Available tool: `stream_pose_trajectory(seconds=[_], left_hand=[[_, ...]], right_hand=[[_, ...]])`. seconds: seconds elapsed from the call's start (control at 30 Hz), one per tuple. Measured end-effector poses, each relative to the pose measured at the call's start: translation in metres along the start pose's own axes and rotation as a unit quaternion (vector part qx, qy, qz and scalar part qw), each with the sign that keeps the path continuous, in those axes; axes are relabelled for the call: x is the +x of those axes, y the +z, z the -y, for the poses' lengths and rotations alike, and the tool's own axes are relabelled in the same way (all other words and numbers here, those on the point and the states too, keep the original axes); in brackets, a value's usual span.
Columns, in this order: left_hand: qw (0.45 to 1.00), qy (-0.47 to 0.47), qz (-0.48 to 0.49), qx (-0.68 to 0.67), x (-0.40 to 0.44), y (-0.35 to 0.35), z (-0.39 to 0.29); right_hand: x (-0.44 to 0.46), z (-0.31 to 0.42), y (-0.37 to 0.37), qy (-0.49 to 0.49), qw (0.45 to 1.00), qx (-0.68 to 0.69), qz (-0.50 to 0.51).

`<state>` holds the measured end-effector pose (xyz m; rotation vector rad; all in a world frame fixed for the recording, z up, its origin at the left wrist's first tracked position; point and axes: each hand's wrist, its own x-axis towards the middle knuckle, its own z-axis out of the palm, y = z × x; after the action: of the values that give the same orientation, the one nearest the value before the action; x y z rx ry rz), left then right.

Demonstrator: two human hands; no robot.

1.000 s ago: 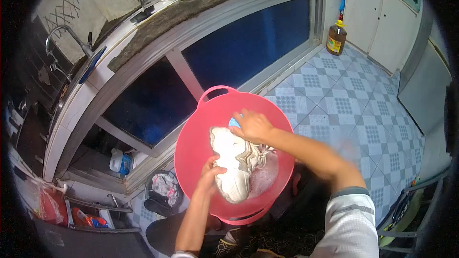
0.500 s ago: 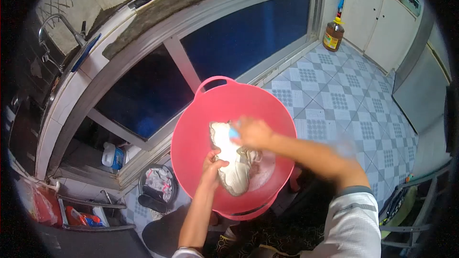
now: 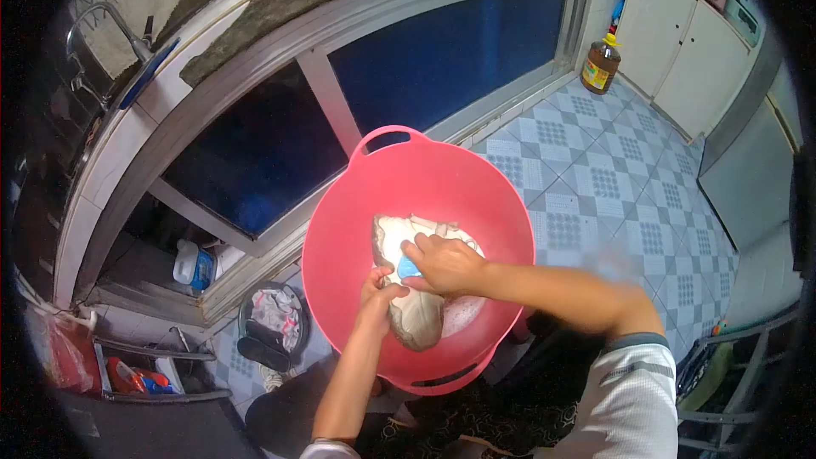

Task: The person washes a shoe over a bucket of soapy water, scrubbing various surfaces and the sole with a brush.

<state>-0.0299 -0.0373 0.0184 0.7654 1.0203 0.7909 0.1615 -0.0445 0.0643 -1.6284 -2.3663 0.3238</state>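
A white sneaker (image 3: pixel 416 316) with a greyish edge is held inside a pink tub (image 3: pixel 340 204), over its bottom. My left hand (image 3: pixel 376 296) grips the shoe's left side, thumb on top. In my right hand (image 3: pixel 446 265) is a light-blue scrubbing brush (image 3: pixel 408 267), pressed against the middle of the shoe; the fingers hide most of the brush. Behind the shoe, a second pale item, perhaps another shoe, shows only in part. Soapy water (image 3: pixel 463 313) covers the tub's bottom at the right.
Left of the tub stands a dark basin (image 3: pixel 299 342) with cloth and a dark shoe. A white-and-blue jug (image 3: pixel 194 265) sits in the cabinet opening. An oil bottle (image 3: pixel 601 64) stands on the tiled floor (image 3: pixel 595 178) at the back. A dark rack (image 3: pixel 748 374) is at the right.
My right hand and the brush have moved down the shoe, toward my left hand. The left hand keeps its hold on the shoe. The whole view has shifted slightly.
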Motion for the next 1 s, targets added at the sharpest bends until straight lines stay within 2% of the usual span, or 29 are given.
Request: stream_pose_trajectory(seconds=[0.03, 0.07, 0.1, 0.17, 0.23, 0.3, 0.33, 0.37, 0.43, 0.47, 0.53, 0.6, 0.67, 0.73, 0.77, 0.83, 0.9, 0.93, 1.0], left_hand=[[1.000, -0.007, 0.002, -0.011, -0.003, -0.002, -0.001], [1.000, -0.011, -0.001, -0.009, -0.005, -0.006, 0.003], [1.000, 0.006, -0.009, 0.013, -0.001, -0.007, 0.008], [0.999, 0.025, -0.011, 0.030, 0.003, -0.003, 0.008], [1.000, -0.019, 0.008, -0.022, -0.003, 0.003, 0.002], [0.999, -0.033, 0.004, -0.025, -0.007, 0.010, -0.006], [0.999, -0.047, 0.000, -0.026, -0.011, 0.009, -0.007], [0.998, -0.053, -0.005, -0.025, -0.014, 0.003, -0.002], [0.999, -0.016, -0.035, 0.029, -0.003, 0.003, 0.003], [0.997, -0.008, -0.061, 0.047, -0.003, 0.003, 0.002], [0.997, 0.001, -0.053, 0.050, -0.002, 0.009, -0.014], [0.997, 0.004, -0.049, 0.053, 0.001, 0.012, -0.033], [0.983, 0.047, -0.076, 0.160, 0.013, 0.012, -0.054], [0.981, 0.056, -0.071, 0.171, 0.033, 0.004, -0.067], [0.979, 0.065, -0.064, 0.182, 0.042, -0.001, -0.071], [0.977, 0.067, -0.082, 0.187, 0.064, -0.013, -0.063], [0.937, 0.126, -0.154, 0.289, 0.087, -0.030, -0.042], [0.939, 0.117, -0.156, 0.285, 0.090, -0.029, -0.043], [0.875, 0.107, -0.175, 0.438, 0.087, -0.029, -0.039]], right_hand=[[-0.001, 0.005, 0.002, -0.038, 0.999, 0.007, 0.022], [0.004, -0.009, 0.002, 0.046, 0.998, 0.026, 0.037], [0.006, -0.020, 0.007, 0.045, 0.998, 0.025, 0.036], [0.008, -0.039, 0.010, 0.121, 0.992, -0.016, 0.000], [0.000, -0.010, 0.004, 0.092, 0.995, 0.031, 0.006], [-0.006, 0.022, -0.007, -0.019, 0.998, 0.038, 0.053], [-0.001, 0.008, 0.011, -0.061, 0.996, 0.023, -0.062], [-0.007, -0.009, 0.026, -0.060, 0.996, 0.030, -0.058], [0.008, -0.034, -0.005, 0.190, 0.977, 0.042, 0.084], [0.013, -0.040, -0.010, 0.190, 0.977, 0.039, 0.085], [0.018, -0.047, -0.010, 0.281, 0.953, 0.079, 0.086], [0.031, -0.057, 0.005, 0.295, 0.946, 0.067, 0.116], [0.048, -0.077, 0.026, 0.303, 0.941, 0.054, 0.140], [0.068, -0.103, 0.056, 0.316, 0.921, 0.046, 0.223], [0.072, -0.112, 0.075, 0.316, 0.920, 0.047, 0.227], [0.075, -0.126, 0.109, 0.384, 0.900, 0.003, 0.205], [0.071, -0.140, 0.143, 0.378, 0.900, 0.002, 0.216], [0.068, -0.148, 0.165, 0.391, 0.900, 0.025, 0.191], [0.054, -0.155, 0.201, 0.413, 0.895, 0.047, 0.160]])
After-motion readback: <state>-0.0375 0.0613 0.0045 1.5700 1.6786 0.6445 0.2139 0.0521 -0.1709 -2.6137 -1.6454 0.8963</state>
